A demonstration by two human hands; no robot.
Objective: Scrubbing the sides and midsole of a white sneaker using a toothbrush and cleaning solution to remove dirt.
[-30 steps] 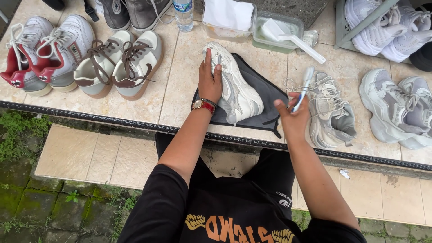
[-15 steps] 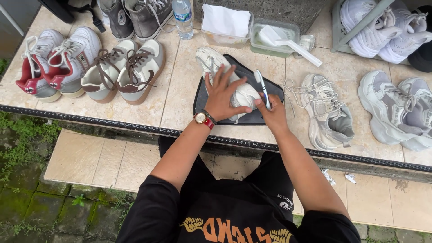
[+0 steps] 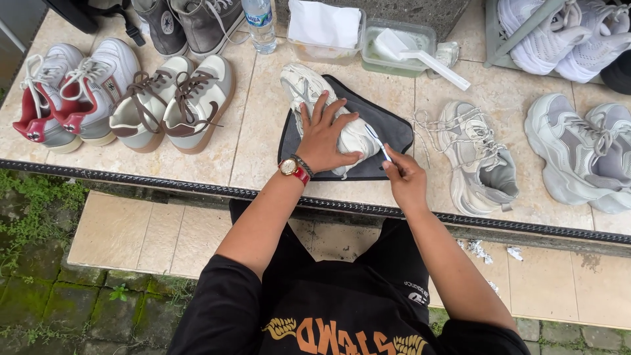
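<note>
The left hand (image 3: 323,137) lies spread flat, fingers splayed, pressing down on a white sneaker (image 3: 328,112) that rests on its side on a dark grey mat (image 3: 394,131) in the middle of the tiled table (image 3: 263,131); a red-strapped watch (image 3: 292,168) sits on that wrist. The right hand (image 3: 404,177), at about four o'clock from the sneaker, is closed around a small brush (image 3: 378,141) whose head touches the shoe's heel end. At three o'clock of the mat lies the matching sneaker (image 3: 476,158), upright with loose laces, and further that way a grey-white pair (image 3: 582,148). At nine o'clock stand a cream-and-brown pair (image 3: 174,102) and, beyond, a red-and-white pair (image 3: 69,92). At twelve o'clock are a clear tub (image 3: 401,46) with a white scoop, a container holding a white cloth (image 3: 325,26), and a water bottle (image 3: 261,23).
</note>
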